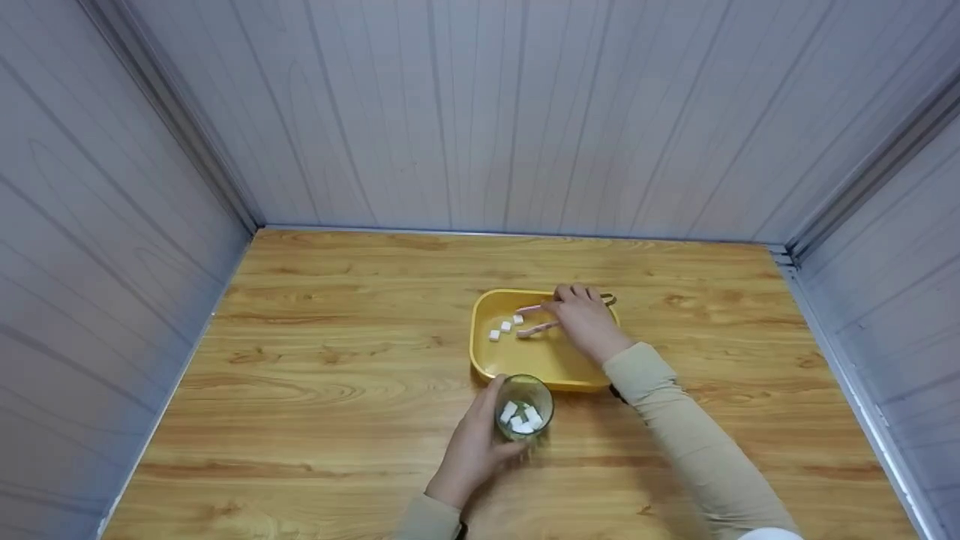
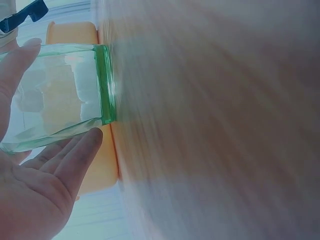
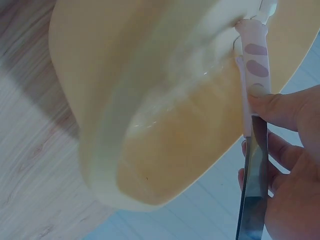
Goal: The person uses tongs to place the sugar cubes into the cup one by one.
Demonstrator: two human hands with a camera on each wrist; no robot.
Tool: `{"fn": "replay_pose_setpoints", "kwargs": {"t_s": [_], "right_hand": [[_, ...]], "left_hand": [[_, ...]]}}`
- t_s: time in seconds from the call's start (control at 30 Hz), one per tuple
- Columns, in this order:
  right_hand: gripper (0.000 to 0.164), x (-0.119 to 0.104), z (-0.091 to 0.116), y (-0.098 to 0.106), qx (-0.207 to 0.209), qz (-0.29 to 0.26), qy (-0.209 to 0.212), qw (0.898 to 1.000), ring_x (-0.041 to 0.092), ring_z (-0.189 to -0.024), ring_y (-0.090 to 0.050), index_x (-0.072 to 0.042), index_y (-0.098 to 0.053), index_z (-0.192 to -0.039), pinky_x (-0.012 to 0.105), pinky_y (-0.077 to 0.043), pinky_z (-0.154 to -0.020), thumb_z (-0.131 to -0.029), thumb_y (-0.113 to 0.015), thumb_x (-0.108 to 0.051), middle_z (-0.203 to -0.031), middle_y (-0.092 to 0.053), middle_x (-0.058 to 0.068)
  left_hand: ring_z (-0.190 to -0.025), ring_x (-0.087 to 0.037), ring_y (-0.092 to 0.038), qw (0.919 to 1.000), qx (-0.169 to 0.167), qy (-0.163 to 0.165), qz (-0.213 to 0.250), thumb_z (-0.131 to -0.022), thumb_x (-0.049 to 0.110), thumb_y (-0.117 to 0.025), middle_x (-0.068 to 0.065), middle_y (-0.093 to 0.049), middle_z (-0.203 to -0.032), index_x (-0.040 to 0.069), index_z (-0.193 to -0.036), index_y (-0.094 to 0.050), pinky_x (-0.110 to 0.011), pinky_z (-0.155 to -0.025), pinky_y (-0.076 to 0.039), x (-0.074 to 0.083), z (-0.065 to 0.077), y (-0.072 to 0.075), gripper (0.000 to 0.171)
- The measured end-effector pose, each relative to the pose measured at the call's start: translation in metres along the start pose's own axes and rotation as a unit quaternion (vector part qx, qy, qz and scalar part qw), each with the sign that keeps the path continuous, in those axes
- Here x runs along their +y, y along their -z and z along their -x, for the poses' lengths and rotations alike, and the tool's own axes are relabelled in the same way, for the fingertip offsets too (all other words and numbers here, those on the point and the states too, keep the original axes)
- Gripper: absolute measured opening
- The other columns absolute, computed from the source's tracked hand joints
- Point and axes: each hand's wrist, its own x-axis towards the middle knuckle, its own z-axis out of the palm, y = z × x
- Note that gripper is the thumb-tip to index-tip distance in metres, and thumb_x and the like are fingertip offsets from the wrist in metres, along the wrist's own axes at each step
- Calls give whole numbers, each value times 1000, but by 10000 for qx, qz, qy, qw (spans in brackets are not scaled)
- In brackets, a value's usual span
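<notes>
My left hand point(image 1: 474, 442) curls its thumb and fingers round a greenish glass point(image 1: 541, 390), which holds several white cubes point(image 1: 523, 426). The glass stands upright on the table, seen side-on in the left wrist view. My right hand point(image 1: 589, 319) grips a pair of tongs point(image 3: 255, 75) with pink arms and a metal bend. Over the yellow tray point(image 1: 525, 367), the tong tips point left, spread apart. Beside them, 3 white cubes point(image 1: 506, 327) lie in a slanting row on the tray's floor. Whether the tips touch a cube cannot be told.
The wood-grain table point(image 1: 337, 375) carries the tray, with the glass just in front of its near edge. Pale panelled walls point(image 1: 480, 120) enclose the table at the back and on both sides.
</notes>
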Motion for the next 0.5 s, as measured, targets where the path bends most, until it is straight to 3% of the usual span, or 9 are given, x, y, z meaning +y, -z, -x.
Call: {"fn": "replay_pose_setpoints", "kwargs": {"t_s": [0.5], "right_hand": [[26, -3, 1, 0, 5, 113, 77, 9999, 31, -99, -48, -18, -72, -112, 49, -39, -88, -92, -61, -5, -105, -56, 10]], "left_hand": [[-127, -29, -43, 10000, 10, -13, -24, -69, 21, -86, -14, -42, -143, 9, -149, -26, -45, -105, -37, 0, -1, 0, 101]]}}
